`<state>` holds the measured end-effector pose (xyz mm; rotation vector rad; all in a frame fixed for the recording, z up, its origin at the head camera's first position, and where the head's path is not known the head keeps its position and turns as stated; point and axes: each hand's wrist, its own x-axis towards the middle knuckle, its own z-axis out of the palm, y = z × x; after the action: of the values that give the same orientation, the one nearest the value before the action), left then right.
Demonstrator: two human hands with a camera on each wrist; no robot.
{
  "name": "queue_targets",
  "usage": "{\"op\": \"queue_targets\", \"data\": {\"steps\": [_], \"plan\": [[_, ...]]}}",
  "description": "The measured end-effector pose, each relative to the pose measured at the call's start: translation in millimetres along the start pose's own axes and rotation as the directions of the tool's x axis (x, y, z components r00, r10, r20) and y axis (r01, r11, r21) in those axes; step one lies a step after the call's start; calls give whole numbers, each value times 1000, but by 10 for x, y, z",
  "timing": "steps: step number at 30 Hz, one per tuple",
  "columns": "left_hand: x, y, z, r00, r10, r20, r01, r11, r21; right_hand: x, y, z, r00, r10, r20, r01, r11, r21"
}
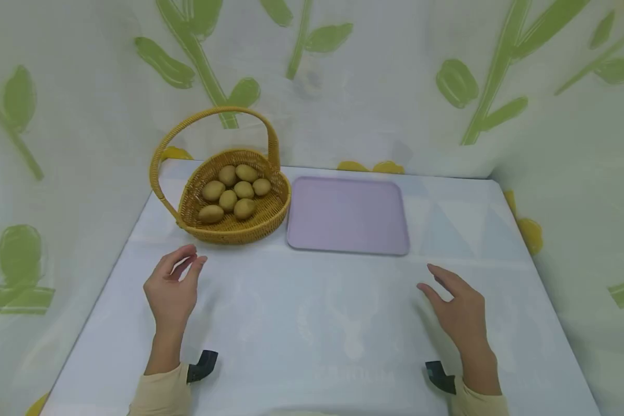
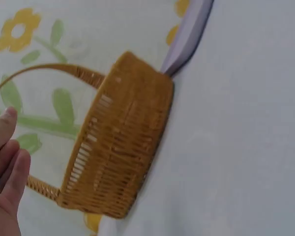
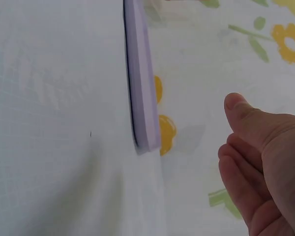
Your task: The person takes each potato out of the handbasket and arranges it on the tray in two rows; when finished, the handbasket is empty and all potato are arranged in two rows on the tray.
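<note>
My left hand [image 1: 171, 283] hovers over the table just in front of the wicker basket [image 1: 234, 236], thumb and fingers bent towards each other with nothing between them. In the left wrist view, the side of the basket [image 2: 123, 142] fills the middle, and the fingers are at the left edge. Inside the basket lie several oval, olive-brown kiwis [image 1: 244, 208]. To its right a flat lilac tray [image 1: 348, 216] lies bare. My right hand [image 1: 460, 312] is held in the air front right of the tray, its thumb apart from the fingers and holding nothing.
The basket's tall arched handle [image 1: 213, 111] rises above its rim. A pale patterned cloth covers the table [image 1: 312, 312]. Leaf-printed curtains [image 1: 374, 86] hang along the back and both sides. Black angled pieces [image 1: 203, 366] sit at both wrists.
</note>
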<state>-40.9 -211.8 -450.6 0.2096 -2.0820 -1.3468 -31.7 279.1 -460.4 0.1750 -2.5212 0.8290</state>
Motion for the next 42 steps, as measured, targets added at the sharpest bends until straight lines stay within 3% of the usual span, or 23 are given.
{"op": "queue_targets", "data": {"steps": [5,13,18,23,27,32,38,42], "plan": [[230,-119,0,984,-137,-113,125,986,-109,19,2,-2,1000,-16,-14,16,999,32],[460,-379,49,959,-241,-147,218,963,-157,97,-31,30,999,-33,-8,34,989,141],[610,-493,68,962,-246,-117,214,949,-232,204,-76,85,998,-63,-9,63,965,255],[708,-572,97,970,-216,-113,174,939,-297,309,-148,139,999,-53,2,47,910,412],[729,-622,107,969,-216,-115,158,910,-383,380,-199,186,998,-55,15,42,883,468],[767,-667,132,973,-210,-93,158,905,-394,465,-244,236,996,-69,52,36,874,484],[778,-717,130,970,-229,-79,187,915,-357,611,-339,335,987,-136,84,57,790,610],[774,-736,126,970,-237,-62,197,905,-376,762,-421,410,977,-189,101,83,768,635]]}}
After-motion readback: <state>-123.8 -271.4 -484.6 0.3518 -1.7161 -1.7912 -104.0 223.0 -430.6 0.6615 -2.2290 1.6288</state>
